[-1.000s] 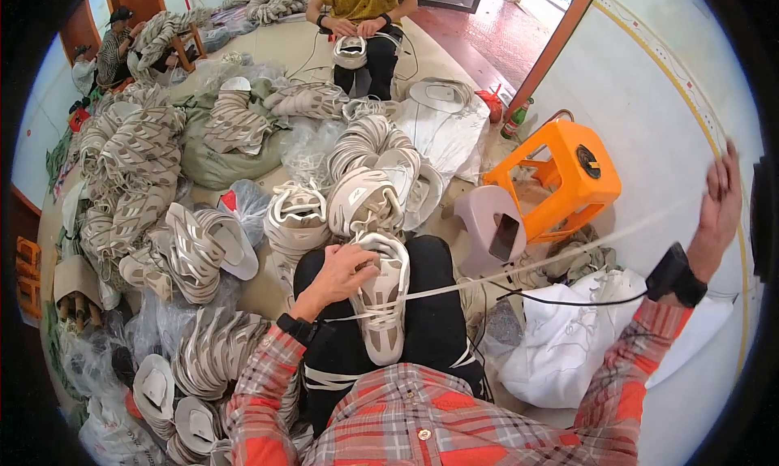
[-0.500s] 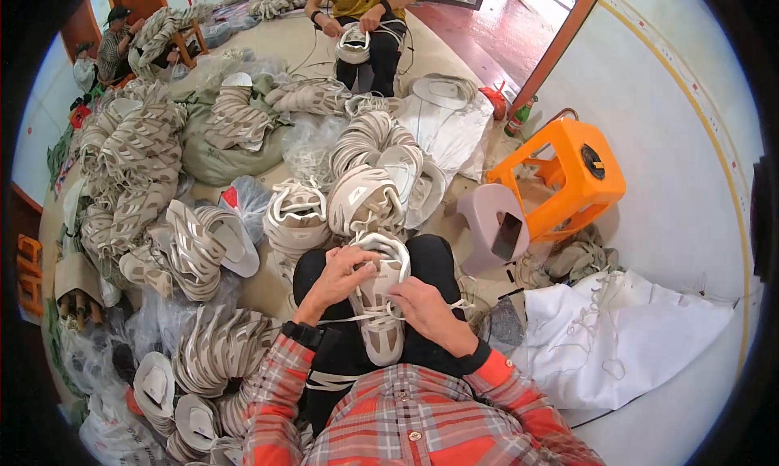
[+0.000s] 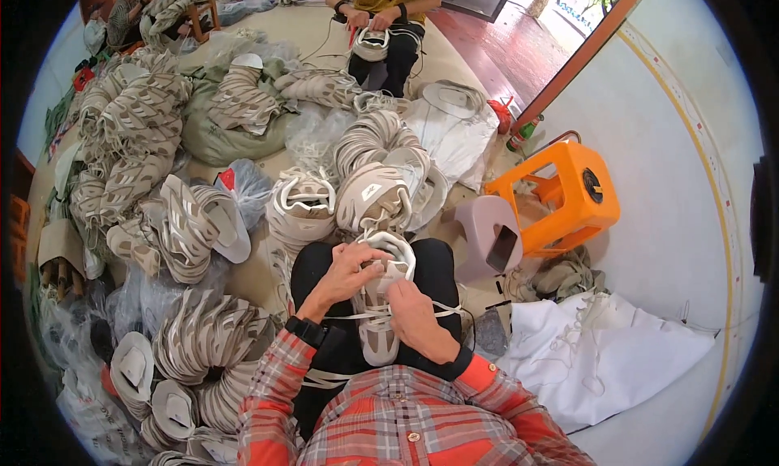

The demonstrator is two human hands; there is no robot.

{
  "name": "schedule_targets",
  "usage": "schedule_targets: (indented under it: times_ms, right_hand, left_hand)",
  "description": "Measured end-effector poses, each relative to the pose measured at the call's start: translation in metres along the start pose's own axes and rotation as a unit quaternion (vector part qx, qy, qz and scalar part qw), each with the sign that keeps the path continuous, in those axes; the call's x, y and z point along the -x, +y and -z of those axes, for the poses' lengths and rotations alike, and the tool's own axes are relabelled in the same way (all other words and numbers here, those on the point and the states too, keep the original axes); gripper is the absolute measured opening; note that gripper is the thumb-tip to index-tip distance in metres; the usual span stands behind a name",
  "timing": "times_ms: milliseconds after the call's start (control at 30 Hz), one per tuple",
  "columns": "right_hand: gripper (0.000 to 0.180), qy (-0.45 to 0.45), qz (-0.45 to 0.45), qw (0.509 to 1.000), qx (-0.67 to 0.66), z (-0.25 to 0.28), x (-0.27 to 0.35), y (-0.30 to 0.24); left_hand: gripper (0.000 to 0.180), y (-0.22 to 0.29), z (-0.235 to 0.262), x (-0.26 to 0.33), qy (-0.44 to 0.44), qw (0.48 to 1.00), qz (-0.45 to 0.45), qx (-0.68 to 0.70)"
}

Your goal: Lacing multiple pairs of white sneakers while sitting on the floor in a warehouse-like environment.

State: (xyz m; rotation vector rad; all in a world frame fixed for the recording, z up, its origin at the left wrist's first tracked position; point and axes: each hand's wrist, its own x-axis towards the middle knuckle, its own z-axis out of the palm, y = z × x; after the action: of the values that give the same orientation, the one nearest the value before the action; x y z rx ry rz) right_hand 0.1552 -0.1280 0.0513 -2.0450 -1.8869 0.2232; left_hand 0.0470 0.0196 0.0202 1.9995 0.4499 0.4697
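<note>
A beige and white shoe upper (image 3: 380, 346) lies on my lap, between my black-clad thighs, toe toward me. My left hand (image 3: 350, 273) grips it at the tongue and collar, fingers laid over the top edge. Lower down, my right hand (image 3: 418, 318) is closed in a pinch at the eyelets on the white shoelace (image 3: 445, 310), whose ends stretch out to both sides. The pinching fingertips are partly hidden. Just beyond my knees rest two more beige shoe uppers, one on the left (image 3: 300, 209) and one on the right (image 3: 373, 197).
Stacked shoe uppers (image 3: 199, 332) and plastic bags (image 3: 150, 304) crowd the left. To the right stand a lilac stool (image 3: 479, 231) with a dark phone and an orange stool (image 3: 560, 194). White cloth (image 3: 600, 360) lies near the wall. A co-worker (image 3: 385, 28) sits opposite, handling another upper.
My right hand has shifted slightly up and left over the eyelets, turning more upright. My left hand keeps its place on the upper. The whole view has swung a little.
</note>
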Motion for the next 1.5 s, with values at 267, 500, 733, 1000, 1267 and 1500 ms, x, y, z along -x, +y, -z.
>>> schedule_targets:
  times_ms: [267,500,733,1000,1267,1500]
  right_hand:
    - [0.018,0.032,-0.038,0.990,-0.132,-0.009,0.003,0.002]
    - [0.016,0.101,0.076,0.992,-0.015,-0.008,-0.006,-0.006]
    - [0.012,0.043,0.145,0.982,0.113,-0.005,-0.024,-0.005]
    - [0.021,-0.056,0.490,0.777,-0.391,0.063,-0.003,-0.141]
    - [0.016,-0.082,0.166,0.915,-0.359,0.072,0.018,0.008]
    - [0.034,-0.075,0.208,0.968,-0.115,0.021,0.016,0.050]
  left_hand:
    - [0.021,0.001,-0.003,-0.001,0.007,1.000,0.006,0.018]
    - [0.022,-0.004,-0.006,0.003,0.020,0.999,0.022,0.027]
    - [0.020,0.009,0.003,0.006,0.045,0.998,0.015,0.045]
    - [0.028,0.070,-0.001,0.037,-0.026,0.938,0.295,0.179]
    - [0.028,0.064,-0.022,0.050,0.020,0.942,0.284,0.178]
    - [0.021,0.065,-0.022,0.054,0.073,0.906,0.294,0.295]
